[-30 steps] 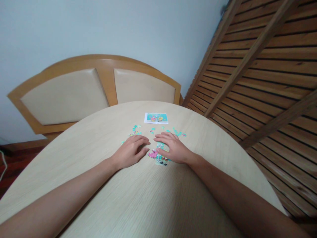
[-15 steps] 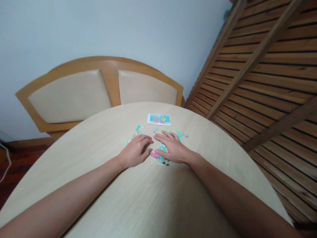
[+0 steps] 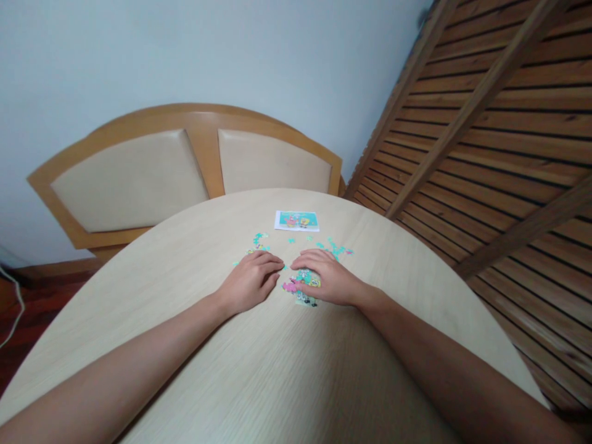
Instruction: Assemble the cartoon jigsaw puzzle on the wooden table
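Note:
A partly joined jigsaw puzzle [image 3: 303, 296] with teal, pink and yellow cartoon figures lies on the table [image 3: 222, 376]. My right hand [image 3: 326, 276] rests over its upper right part, its thumb on or just above the pink area and apart from the curved fingers. To the left, my left hand [image 3: 252, 280] lies low over the table, palm down, with thumb and fingers apart. A small teal puzzle piece [image 3: 285, 267] shows by its fingertips; whether they touch is unclear. Anything under either palm is hidden.
Loose puzzle pieces lie beyond my hands, in a left group [image 3: 259, 238] and a right group [image 3: 340, 250]. Behind them is a picture card [image 3: 297, 221]. A padded bench back [image 3: 203, 148] stands past the table, with wooden slats [image 3: 485, 135] on the right.
My right hand has drawn back slightly to the right, its fingers more curved and closer together. The small piece near its fingertips no longer shows there. My left hand has shifted slightly left.

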Motion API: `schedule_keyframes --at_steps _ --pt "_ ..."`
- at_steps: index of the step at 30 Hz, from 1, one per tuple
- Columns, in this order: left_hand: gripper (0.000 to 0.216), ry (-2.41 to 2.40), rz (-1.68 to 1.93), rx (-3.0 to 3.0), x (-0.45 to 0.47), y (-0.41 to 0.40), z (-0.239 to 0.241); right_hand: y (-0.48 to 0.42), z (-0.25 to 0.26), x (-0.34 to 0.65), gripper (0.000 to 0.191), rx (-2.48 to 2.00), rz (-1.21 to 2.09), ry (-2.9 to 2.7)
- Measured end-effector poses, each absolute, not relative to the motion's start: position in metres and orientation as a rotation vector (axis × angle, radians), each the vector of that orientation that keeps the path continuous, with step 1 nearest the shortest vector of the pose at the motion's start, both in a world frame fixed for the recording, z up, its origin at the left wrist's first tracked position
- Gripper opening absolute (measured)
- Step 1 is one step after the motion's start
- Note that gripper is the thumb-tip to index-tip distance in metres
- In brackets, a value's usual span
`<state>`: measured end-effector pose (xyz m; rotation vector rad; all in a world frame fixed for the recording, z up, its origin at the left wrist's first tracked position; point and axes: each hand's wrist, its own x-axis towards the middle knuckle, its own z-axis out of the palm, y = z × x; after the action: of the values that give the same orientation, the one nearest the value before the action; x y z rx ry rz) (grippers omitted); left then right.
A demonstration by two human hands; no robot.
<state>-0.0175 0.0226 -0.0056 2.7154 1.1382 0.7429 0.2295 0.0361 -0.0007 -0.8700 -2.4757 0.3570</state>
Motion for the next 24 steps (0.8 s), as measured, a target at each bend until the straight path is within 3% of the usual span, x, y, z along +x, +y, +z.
schedule_keyframes --at_steps 3,10,24 --pt "0.018 1.111 0.760 2.700 -0.0186 0.0220 -0.0037 0.0386 -0.0023 0.2312 0.031 -0.875 0.350 -2.439" --pt "0.013 1.070 0.803 2.554 -0.0194 0.0228 -0.0016 0.0401 -0.0054 0.2325 0.044 -0.889 0.382 -2.395" --pt "0.018 0.998 0.806 2.475 -0.0208 0.0257 -0.0066 0.0355 -0.0020 0.2288 0.031 -0.808 0.364 -2.453"
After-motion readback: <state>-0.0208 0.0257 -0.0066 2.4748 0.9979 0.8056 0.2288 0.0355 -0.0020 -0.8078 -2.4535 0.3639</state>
